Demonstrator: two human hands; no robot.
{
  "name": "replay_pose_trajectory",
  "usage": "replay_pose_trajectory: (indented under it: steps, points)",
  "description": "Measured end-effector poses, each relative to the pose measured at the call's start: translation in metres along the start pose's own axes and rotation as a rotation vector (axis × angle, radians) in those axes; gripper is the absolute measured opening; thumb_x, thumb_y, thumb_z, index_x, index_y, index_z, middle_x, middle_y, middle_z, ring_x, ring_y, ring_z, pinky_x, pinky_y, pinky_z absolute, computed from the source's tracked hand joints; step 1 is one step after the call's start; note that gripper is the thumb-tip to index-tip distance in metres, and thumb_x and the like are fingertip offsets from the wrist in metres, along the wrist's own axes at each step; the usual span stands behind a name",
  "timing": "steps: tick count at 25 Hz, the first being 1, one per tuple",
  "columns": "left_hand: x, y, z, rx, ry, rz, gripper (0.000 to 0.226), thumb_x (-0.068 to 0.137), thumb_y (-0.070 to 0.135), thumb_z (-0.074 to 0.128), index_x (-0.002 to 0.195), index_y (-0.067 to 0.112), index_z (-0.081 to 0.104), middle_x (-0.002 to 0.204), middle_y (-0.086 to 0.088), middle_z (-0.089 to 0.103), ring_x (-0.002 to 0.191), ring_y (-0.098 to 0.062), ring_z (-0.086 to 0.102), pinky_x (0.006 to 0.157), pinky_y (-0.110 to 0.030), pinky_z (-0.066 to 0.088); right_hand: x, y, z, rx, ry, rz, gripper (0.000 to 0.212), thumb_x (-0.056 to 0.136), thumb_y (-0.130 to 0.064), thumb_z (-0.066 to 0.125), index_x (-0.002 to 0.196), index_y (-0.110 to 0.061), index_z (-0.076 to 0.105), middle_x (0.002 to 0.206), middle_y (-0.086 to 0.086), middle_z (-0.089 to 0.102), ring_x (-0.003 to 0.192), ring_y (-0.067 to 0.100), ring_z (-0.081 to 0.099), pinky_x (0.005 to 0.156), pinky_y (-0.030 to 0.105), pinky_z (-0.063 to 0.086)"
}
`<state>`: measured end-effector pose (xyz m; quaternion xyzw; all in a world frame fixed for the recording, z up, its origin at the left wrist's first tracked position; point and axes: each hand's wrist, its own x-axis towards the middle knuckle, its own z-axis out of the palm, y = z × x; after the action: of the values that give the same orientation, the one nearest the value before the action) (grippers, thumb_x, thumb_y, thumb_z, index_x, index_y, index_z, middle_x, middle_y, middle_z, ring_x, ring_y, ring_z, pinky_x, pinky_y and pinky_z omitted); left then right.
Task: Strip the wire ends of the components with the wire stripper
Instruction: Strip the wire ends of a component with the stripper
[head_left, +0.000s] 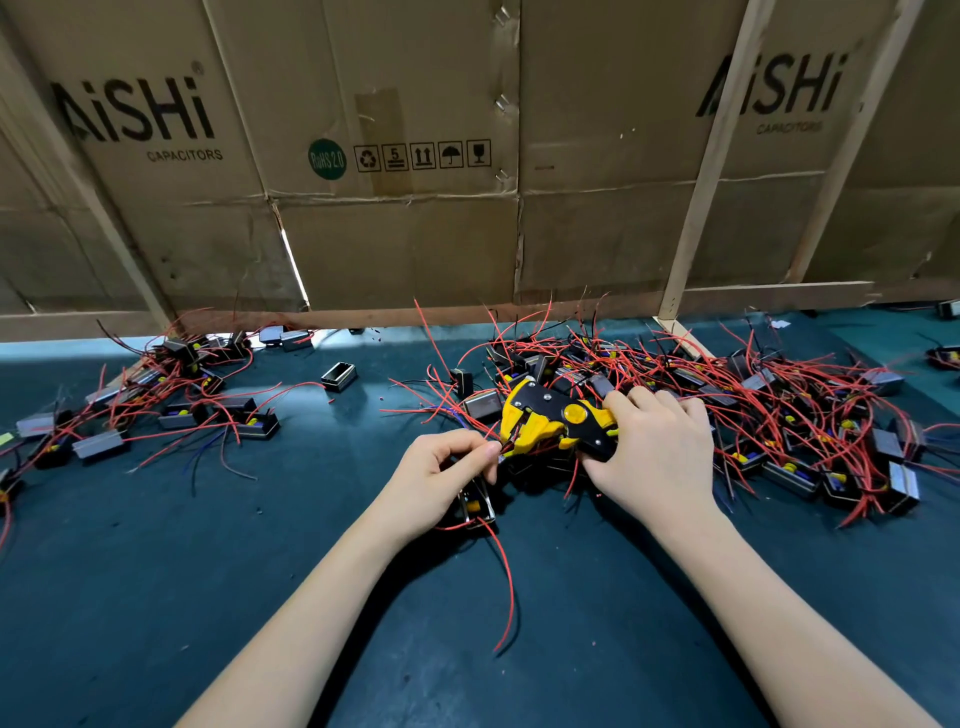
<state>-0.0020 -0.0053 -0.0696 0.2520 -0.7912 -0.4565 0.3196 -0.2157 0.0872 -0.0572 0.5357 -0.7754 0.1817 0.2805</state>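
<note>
Right hand (655, 451) clenched around wire stripper (551, 420) handles; left hand (435, 478) pinching wire (506, 577).

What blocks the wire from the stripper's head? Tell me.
Nothing visible. The left hand pinches the red wire right at the head of the stripper, which the right hand grips. Loose wires lie around and beneath, not between.

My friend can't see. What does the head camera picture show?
A person's right hand grips a yellow and black wire stripper while the left hand feeds it a red wire from a small component. Piles of red-wired components cover the dark green table.
</note>
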Motion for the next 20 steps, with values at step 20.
replay_pose_trajectory:
  steps: [20]
  points:
    - [-0.003, 0.009, -0.006, 0.227, 0.037, 0.015, 0.015, 0.092, 0.024, 0.067, 0.077, 0.02, 0.067, 0.075, 0.009, 0.048, 0.068, -0.004, 0.042, 0.068, -0.018, 0.037, 0.0, 0.004, 0.004, 0.006, -0.017, 0.04, 0.052, 0.06, -0.049, 0.083, 0.093, -0.012, 0.069, 0.082, 0.008, 0.065, 0.081, 0.032, 0.061, 0.076, 0.04, 0.039]
